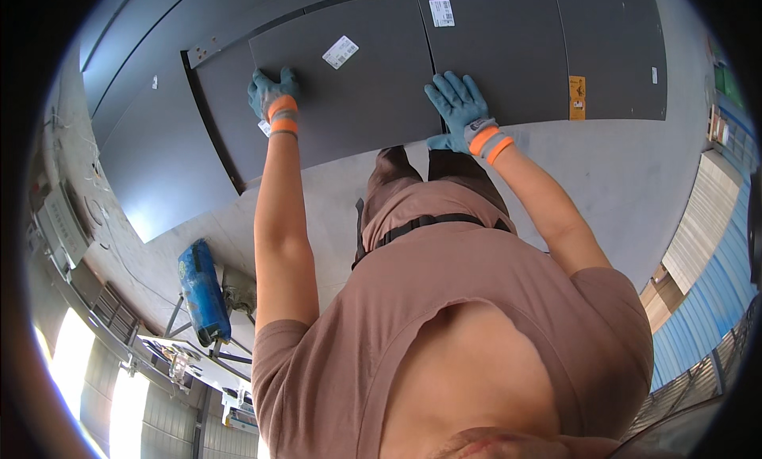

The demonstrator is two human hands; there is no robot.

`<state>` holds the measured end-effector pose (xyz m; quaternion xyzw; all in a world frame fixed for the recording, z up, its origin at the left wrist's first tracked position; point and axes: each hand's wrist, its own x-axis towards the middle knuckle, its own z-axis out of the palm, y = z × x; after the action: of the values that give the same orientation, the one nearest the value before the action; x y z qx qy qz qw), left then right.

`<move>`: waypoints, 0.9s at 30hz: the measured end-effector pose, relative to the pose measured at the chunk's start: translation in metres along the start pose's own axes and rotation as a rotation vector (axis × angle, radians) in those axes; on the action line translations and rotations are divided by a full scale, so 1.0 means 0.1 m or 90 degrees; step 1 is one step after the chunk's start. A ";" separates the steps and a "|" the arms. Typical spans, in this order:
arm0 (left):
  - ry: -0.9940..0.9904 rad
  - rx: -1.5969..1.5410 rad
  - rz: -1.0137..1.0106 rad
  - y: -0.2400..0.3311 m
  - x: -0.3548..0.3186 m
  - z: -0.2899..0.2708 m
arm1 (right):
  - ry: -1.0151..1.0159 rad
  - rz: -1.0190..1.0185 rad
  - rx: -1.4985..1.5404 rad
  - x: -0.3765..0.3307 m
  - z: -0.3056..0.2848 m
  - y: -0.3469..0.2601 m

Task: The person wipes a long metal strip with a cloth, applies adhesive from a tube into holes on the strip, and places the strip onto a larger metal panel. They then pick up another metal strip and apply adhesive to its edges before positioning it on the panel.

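Dark-grey panel (357, 94), upper centre of frame, lay between left hand (274, 92) (fingers bent, grip unclear) and right hand (459, 114) (splayed, unclenched, over seam (429, 50)); long axis apparently left-right.

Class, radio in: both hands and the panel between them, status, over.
Left hand at left edge of dark panel. Right hand spread at right seam. White label on panel, clear of hands.

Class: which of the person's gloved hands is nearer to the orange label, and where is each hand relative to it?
Right. The right hand is a little to the left of the orange label; the left hand is much farther left.
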<state>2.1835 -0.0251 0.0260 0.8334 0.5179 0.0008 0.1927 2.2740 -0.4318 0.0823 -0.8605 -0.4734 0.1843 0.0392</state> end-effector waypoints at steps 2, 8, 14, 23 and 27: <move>0.007 -0.007 -0.008 0.02 0.01 0.02 | 0.013 -0.036 -0.007 -0.09 0.05 0.11; 0.005 -0.011 -0.025 0.04 -0.04 0.04 | 0.053 -0.051 -0.026 -0.10 0.21 0.19; 0.018 -0.034 -0.036 0.04 -0.10 0.07 | 0.063 -0.066 -0.015 -0.10 0.24 0.21; 0.056 -0.087 -0.030 0.02 -0.18 0.12 | 0.098 -0.072 -0.038 -0.09 0.30 0.19; 0.076 -0.189 0.003 -0.13 -0.28 0.07 | 0.094 -0.067 -0.053 -0.11 0.32 0.21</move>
<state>2.1607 -0.0468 0.0206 0.7955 0.5206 0.1272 0.2828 2.2742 -0.4558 0.0507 -0.8466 -0.5210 0.0982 0.0474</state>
